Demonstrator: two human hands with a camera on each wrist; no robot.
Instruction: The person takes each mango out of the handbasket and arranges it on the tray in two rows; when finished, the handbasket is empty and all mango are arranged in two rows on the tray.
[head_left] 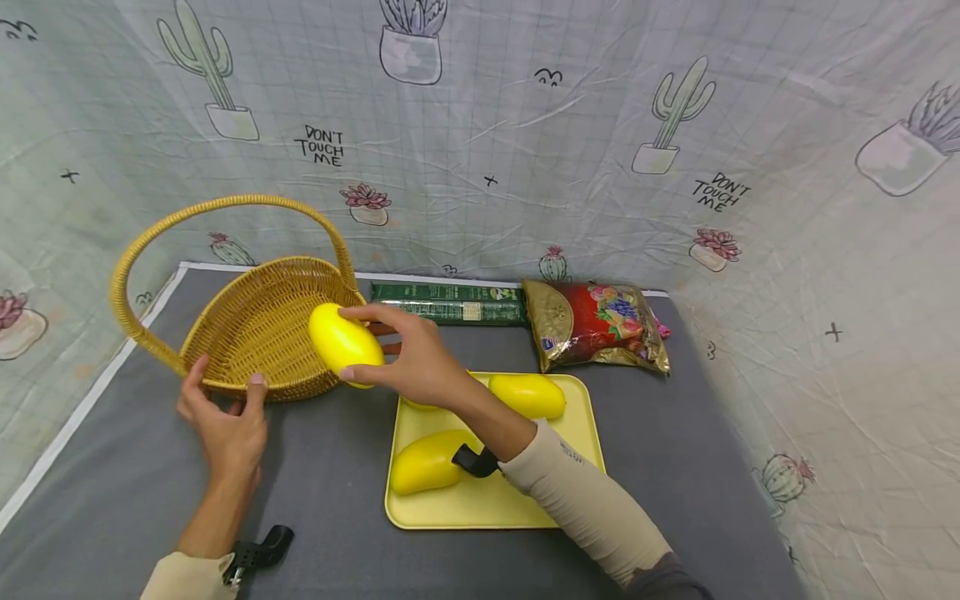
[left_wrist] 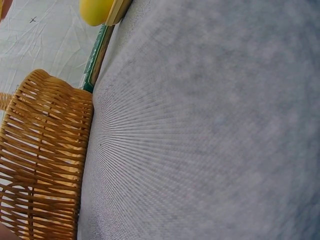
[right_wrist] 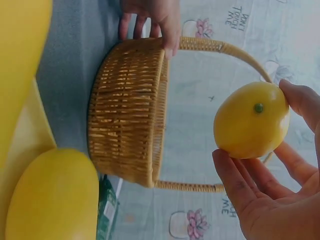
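My right hand [head_left: 420, 350] holds a yellow mango [head_left: 341, 337] between thumb and fingers, above the right side of the wicker basket [head_left: 255, 333]. In the right wrist view the mango's green stem spot faces the camera. My left hand [head_left: 225, 425] grips the near left rim of the basket, its thumb over the edge. The basket appears hollow and bare inside, with its tall handle upright. Under my right forearm lies a pale yellow tray [head_left: 495, 512] bearing a mango [head_left: 427, 462] at front left, another mango [head_left: 528, 394] at the back, and one mostly hidden.
Behind the tray, a long green package [head_left: 450, 304] lies along the back edge of the grey-covered table [head_left: 330, 517]. Beside it rests a gold and red bag [head_left: 596, 325] printed with fruit. A cactus-patterned curtain [head_left: 480, 125] hangs around the table.
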